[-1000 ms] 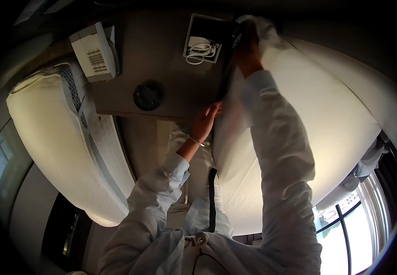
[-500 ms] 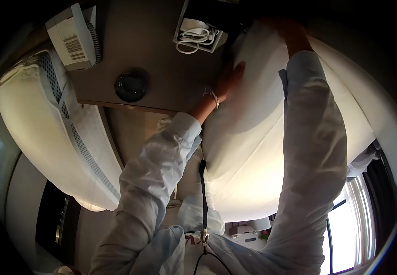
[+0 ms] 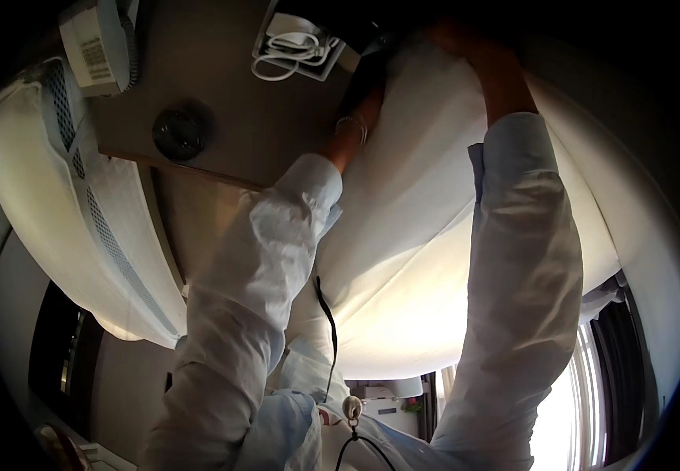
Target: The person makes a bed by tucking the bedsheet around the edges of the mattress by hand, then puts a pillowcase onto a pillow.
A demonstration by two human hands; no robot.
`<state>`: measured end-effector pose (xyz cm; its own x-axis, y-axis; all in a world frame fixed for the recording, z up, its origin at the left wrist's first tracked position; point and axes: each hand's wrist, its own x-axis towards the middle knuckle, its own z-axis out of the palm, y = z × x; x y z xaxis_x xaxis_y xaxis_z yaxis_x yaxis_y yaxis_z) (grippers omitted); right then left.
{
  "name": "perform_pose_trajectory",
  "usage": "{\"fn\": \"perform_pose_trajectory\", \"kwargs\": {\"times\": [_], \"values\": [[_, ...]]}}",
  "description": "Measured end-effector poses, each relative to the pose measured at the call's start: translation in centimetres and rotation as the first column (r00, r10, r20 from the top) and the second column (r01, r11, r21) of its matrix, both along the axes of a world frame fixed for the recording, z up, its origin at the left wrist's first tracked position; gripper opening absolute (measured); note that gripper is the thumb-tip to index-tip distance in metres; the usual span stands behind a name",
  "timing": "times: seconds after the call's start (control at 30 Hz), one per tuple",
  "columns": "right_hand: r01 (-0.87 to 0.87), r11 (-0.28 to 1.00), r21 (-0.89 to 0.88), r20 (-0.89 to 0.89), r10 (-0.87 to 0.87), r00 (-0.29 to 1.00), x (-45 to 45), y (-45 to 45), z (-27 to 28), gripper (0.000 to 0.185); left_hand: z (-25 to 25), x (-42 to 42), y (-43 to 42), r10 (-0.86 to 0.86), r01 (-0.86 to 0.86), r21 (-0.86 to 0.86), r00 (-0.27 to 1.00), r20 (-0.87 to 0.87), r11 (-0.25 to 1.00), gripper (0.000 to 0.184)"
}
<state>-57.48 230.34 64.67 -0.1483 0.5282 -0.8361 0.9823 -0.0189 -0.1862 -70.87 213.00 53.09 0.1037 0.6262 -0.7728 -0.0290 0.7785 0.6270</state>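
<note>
A white sheeted mattress [image 3: 410, 204] fills the middle and right of the head view. My left hand [image 3: 366, 110], with a bracelet at the wrist, is at the mattress's left side, beside the brown bedside table [image 3: 230, 118]; its fingers are lost in shadow. Farther up, my right hand [image 3: 477, 51] reaches to the dark far end of the mattress, touching or just above the sheet. Its fingers are too dim to make out, and I cannot tell whether it grips any cloth.
On the table are a round dark glass dish [image 3: 179, 132], a telephone [image 3: 92, 51] and a box with white cables [image 3: 297, 47]. A second white mattress [image 3: 49, 196] lies at left. A bright window [image 3: 563, 416] and dark curtain [image 3: 618, 377] stand at lower right.
The view has shifted, so the table items sit farther left and higher. My left hand has moved up along the mattress side. My right hand has moved farther over the mattress's far end.
</note>
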Motion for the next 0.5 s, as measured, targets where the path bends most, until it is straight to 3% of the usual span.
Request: {"fn": "perform_pose_trajectory", "kwargs": {"times": [0.03,0.1,0.27,0.5], "values": [[-0.138,0.99,0.003,-0.023,0.138,0.99,0.7,-0.3,-1.6,0.039,-0.3,0.5,0.5,0.011,-0.011,0.003,1.0,-0.002,1.0,0.053],[-0.153,0.987,0.047,-0.006,0.154,0.988,0.7,-1.4,-1.7,0.039,-0.9,1.4,1.6,0.036,-0.036,0.024,0.999,-0.011,0.999,0.053],[-0.068,0.929,0.364,0.04,0.057,0.998,-2.3,-7.0,-1.6,0.039,-1.7,1.6,1.5,0.092,-0.092,0.028,0.996,0.011,0.995,0.053],[0.081,0.88,0.467,0.003,-0.093,0.996,-5.9,-11.2,-3.1,0.038,-2.0,-0.7,-2.8,0.154,-0.153,-0.019,0.986,0.06,0.988,0.053]]}}
